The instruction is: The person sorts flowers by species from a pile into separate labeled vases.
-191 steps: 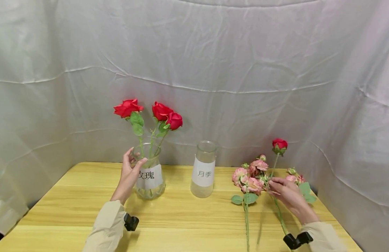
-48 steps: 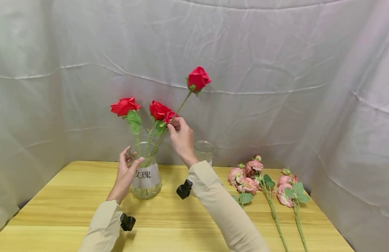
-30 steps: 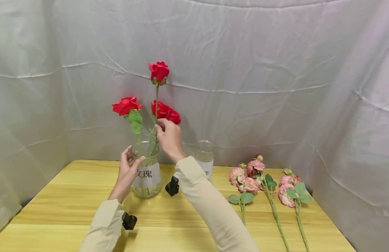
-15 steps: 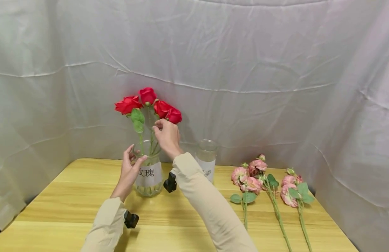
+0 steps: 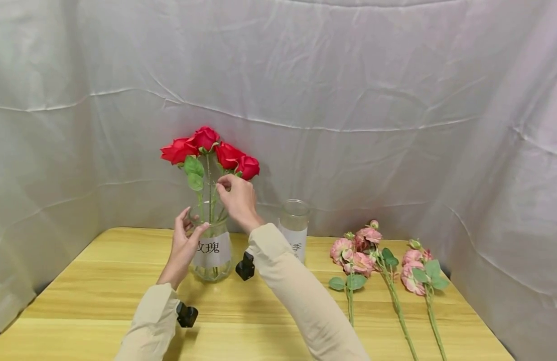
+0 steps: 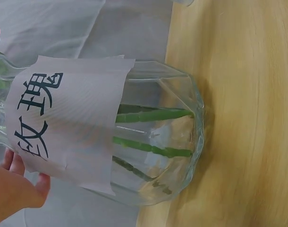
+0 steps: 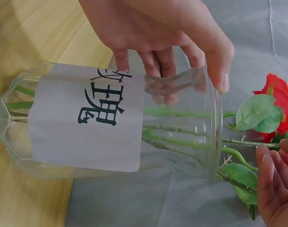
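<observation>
My left hand (image 5: 184,248) grips the neck of a glass vase (image 5: 211,275) with a white paper label. In the right wrist view its thumb lies at the rim and its fingers curl behind the glass. Several red roses stand in the vase; their green stems (image 6: 153,115) reach toward its bottom in the left wrist view. Above the mouth, my right hand (image 5: 239,198) pinches the stem of one red rose (image 5: 206,138). That stem (image 7: 245,142) passes between thumb and fingers in the right wrist view and runs down into the vase.
A narrower labelled glass vase (image 5: 295,213) stands to the right, partly behind my right sleeve (image 5: 301,296). Pink flowers (image 5: 360,263) on long stems lie on the right of the wooden table (image 5: 89,301). Grey cloth (image 5: 332,75) hangs behind.
My right hand has brought a red rose from the table's right side over the vase and lowered it in. Its bloom has just shifted slightly left. My left hand stays on the vase.
</observation>
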{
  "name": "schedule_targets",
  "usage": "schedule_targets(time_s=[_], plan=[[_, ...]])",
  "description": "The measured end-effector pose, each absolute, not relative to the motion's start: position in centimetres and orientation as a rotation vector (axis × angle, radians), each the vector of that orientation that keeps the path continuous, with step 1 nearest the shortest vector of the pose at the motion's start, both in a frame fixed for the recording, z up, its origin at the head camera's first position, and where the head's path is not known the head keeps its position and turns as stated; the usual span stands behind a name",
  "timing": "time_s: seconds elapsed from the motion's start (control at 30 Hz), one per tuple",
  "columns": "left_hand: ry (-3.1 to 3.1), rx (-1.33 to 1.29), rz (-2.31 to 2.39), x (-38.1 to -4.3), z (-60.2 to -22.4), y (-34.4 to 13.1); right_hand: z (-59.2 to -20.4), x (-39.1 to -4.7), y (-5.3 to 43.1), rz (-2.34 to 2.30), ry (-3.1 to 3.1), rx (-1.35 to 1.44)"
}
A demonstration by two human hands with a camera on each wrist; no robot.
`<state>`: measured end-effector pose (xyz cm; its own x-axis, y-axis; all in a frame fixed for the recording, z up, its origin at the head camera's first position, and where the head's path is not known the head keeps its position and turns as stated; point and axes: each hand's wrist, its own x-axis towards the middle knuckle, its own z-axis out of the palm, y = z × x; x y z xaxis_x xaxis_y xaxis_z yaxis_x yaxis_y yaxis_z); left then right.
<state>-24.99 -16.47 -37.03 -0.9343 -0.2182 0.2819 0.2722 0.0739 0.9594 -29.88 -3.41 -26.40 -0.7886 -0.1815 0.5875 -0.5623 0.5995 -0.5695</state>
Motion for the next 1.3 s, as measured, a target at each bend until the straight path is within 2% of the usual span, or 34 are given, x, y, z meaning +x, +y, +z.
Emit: schedule_targets(time_s=[0.33, 0.77, 1.0, 1.3], plan=[[-1.979, -0.023, -1.874, -25.0, -37.2, -16.2, -27.7, -27.2, -1.0, 1.090, -2.348, 0.748], [-1.956, 0.014, -1.862, -24.8, -37.2, -15.5, -30.1, -23.3, 7.8, 1.427, -2.351, 0.715], [-1.909, 0.051, -1.886, -24.5, -37.6, -15.5, -31.8, -22.1, 12.1, 1.539, -2.355, 0.616], [-1.832, 0.117, -1.880, -23.9, -37.4, -14.6, -32.5, -23.1, 18.9, 1.531, -2.346, 0.330]])
